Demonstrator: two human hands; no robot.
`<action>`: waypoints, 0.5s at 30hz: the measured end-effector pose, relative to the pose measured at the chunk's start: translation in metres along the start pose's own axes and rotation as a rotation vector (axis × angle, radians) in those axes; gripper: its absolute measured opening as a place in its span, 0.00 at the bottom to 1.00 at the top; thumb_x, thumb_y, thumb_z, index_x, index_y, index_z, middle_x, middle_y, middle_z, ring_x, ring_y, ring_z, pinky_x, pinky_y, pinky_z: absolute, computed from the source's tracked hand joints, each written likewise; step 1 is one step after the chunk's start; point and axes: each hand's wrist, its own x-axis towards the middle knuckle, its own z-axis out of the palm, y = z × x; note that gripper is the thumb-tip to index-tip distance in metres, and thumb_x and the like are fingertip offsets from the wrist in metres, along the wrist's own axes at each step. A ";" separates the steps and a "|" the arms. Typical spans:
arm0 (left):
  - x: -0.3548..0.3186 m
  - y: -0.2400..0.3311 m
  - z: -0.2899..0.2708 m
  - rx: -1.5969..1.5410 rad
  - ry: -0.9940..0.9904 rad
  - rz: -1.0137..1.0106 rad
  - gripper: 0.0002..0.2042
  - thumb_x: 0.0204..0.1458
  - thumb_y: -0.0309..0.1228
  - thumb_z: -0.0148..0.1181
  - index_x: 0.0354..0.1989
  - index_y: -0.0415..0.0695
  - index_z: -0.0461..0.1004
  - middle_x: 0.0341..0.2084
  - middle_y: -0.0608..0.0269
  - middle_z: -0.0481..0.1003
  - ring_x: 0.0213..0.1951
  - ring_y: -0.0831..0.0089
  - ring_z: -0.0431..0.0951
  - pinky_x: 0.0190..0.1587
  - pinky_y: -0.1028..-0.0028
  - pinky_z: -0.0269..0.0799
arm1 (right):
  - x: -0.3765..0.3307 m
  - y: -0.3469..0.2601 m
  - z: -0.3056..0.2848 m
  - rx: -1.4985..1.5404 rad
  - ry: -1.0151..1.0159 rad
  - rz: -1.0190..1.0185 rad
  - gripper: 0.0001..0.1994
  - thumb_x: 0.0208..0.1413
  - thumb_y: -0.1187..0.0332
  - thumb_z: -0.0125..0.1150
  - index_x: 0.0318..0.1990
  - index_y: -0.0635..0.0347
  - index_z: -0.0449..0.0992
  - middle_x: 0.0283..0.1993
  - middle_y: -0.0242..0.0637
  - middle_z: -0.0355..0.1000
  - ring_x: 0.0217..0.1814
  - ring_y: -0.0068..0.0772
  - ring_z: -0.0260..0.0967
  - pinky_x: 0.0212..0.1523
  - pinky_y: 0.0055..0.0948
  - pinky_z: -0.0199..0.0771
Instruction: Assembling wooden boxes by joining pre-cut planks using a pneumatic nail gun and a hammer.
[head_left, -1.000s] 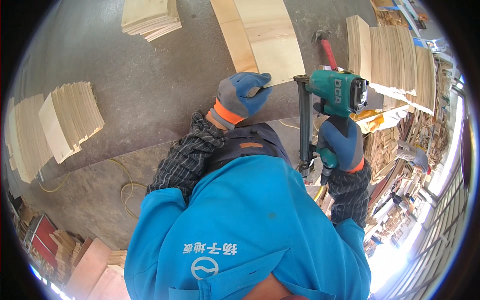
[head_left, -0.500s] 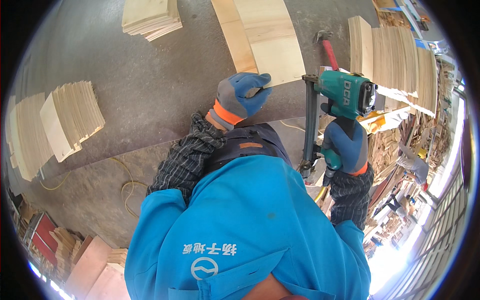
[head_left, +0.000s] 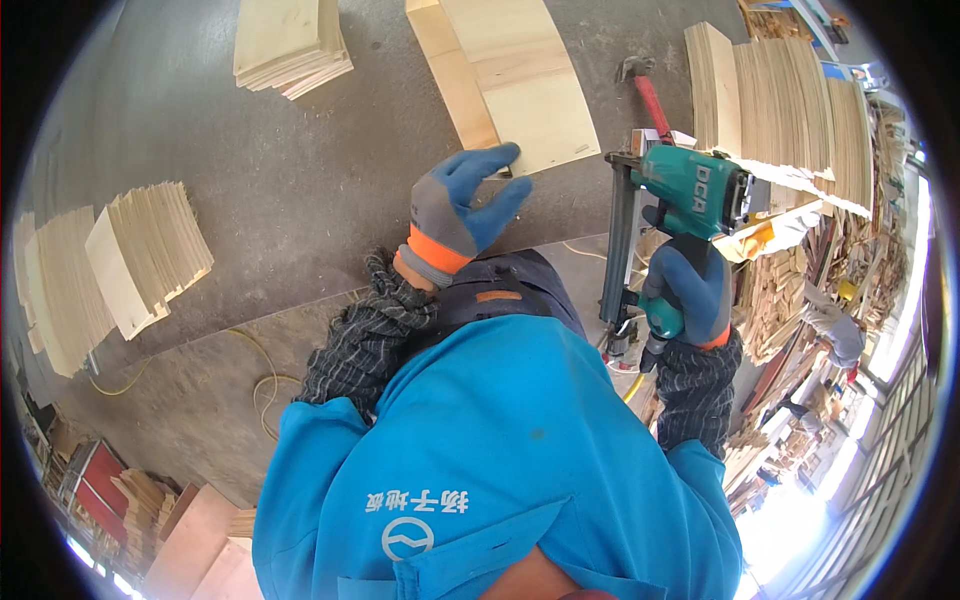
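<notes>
Left grip spread at ends of boards, by near edge of table; right grip wrapped round nailer. Fastening step seemingly in hand; next move calls for steadying boards.

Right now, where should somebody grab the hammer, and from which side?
Probably the middle of its slim red handle, coming from above and the left. The hammer lies with its head pointing away from the person; in this view, the green nail gun crowds the handle's near end and stacked boards stand to the right.
</notes>
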 end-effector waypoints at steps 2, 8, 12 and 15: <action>0.003 0.003 0.006 0.013 0.069 -0.007 0.20 0.54 0.30 0.77 0.55 0.39 0.83 0.45 0.51 0.86 0.45 0.65 0.87 0.49 0.70 0.83 | 0.001 -0.002 0.003 0.050 0.039 -0.017 0.15 0.59 0.68 0.61 0.48 0.70 0.78 0.26 0.34 0.72 0.25 0.23 0.69 0.28 0.25 0.69; 0.032 0.007 0.019 -0.401 0.185 -0.576 0.29 0.56 0.35 0.75 0.63 0.32 0.75 0.43 0.49 0.85 0.45 0.68 0.85 0.45 0.69 0.82 | 0.020 -0.006 0.007 0.034 -0.038 -0.054 0.20 0.60 0.71 0.62 0.59 0.71 0.76 0.30 0.31 0.72 0.26 0.21 0.68 0.29 0.24 0.70; 0.047 0.000 0.024 -0.516 0.046 -0.610 0.26 0.60 0.36 0.70 0.60 0.29 0.76 0.42 0.53 0.84 0.40 0.72 0.83 0.43 0.73 0.79 | 0.023 0.003 0.005 -0.073 -0.074 -0.024 0.20 0.60 0.70 0.64 0.59 0.68 0.77 0.33 0.31 0.75 0.29 0.19 0.70 0.31 0.25 0.72; 0.046 -0.011 0.027 -0.520 0.017 -0.635 0.23 0.60 0.37 0.68 0.56 0.30 0.78 0.37 0.57 0.84 0.35 0.74 0.81 0.37 0.73 0.78 | -0.003 0.008 -0.004 -0.078 -0.029 0.091 0.22 0.60 0.71 0.64 0.61 0.70 0.77 0.31 0.31 0.76 0.28 0.19 0.70 0.31 0.25 0.72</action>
